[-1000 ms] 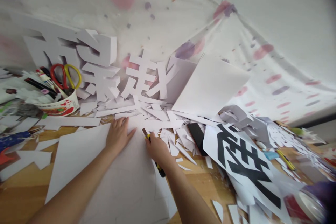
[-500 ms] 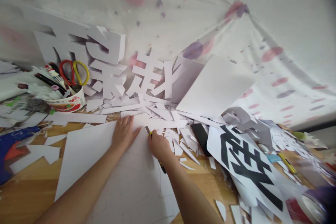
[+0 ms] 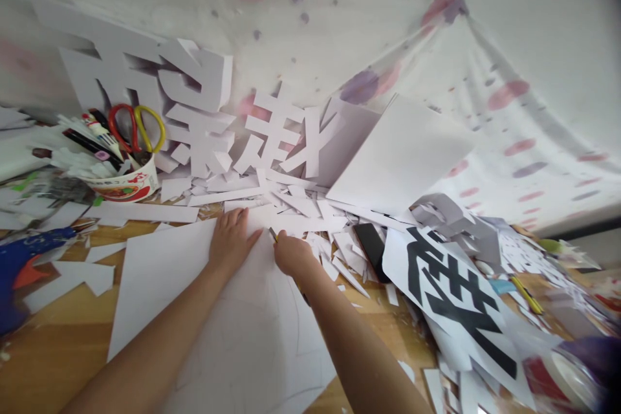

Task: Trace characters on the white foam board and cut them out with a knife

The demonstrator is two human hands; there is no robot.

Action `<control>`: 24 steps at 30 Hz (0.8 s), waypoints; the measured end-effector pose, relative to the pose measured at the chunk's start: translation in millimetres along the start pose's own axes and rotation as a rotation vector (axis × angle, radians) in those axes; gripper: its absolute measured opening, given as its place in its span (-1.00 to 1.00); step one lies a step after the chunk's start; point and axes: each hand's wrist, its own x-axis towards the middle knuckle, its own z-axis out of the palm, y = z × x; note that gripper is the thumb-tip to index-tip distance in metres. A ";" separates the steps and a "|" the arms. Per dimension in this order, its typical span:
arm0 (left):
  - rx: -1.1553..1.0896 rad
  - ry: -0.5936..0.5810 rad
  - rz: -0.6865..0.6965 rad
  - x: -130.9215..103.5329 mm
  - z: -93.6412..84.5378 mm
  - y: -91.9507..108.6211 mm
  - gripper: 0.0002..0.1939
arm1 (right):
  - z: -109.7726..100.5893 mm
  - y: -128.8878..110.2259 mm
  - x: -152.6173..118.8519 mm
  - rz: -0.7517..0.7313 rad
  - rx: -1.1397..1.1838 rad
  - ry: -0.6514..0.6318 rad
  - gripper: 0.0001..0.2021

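A large white sheet [image 3: 252, 336] with faint drawn lines lies on the wooden table in front of me. My left hand [image 3: 231, 239] rests flat on its upper part, fingers stretched toward the far edge. Closed around a utility knife [image 3: 274, 235] is my right hand [image 3: 294, 255], just to the right of the left. The blade points up and left, at the sheet near its far edge. Most of the knife's handle is hidden by the hand and forearm.
White letter shapes [image 3: 194, 90] and a leaning panel [image 3: 400, 155] stand at the back. A tub [image 3: 123, 186] holds scissors [image 3: 136, 129] and pens. Offcuts [image 3: 291, 204], a phone [image 3: 371, 251], a sheet with a black character [image 3: 451, 297], another cutter [image 3: 528, 296] and a blue-handled tool [image 3: 33, 259] lie around.
My right hand and the knife have shifted slightly up, and less of the knife's handle shows below the hand. The left hand stays flat in nearly the same spot. The view has shifted slightly.
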 end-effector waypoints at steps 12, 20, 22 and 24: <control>-0.014 0.015 0.000 0.4 -3.5 1.9 -0.42 | -2.8 3.3 -8.9 0.009 -0.011 -0.066 -0.70; -0.043 0.051 0.004 -0.9 -1.5 3.0 -0.42 | -0.4 3.4 -17.3 0.005 -0.028 -0.085 -0.64; -0.045 0.051 0.002 -0.9 -1.1 3.1 -0.43 | 2.0 3.3 -18.9 0.001 -0.028 -0.085 -0.62; -0.046 0.049 0.005 -0.8 -0.7 2.9 -0.43 | 5.0 3.5 -20.7 0.002 -0.029 -0.081 -0.63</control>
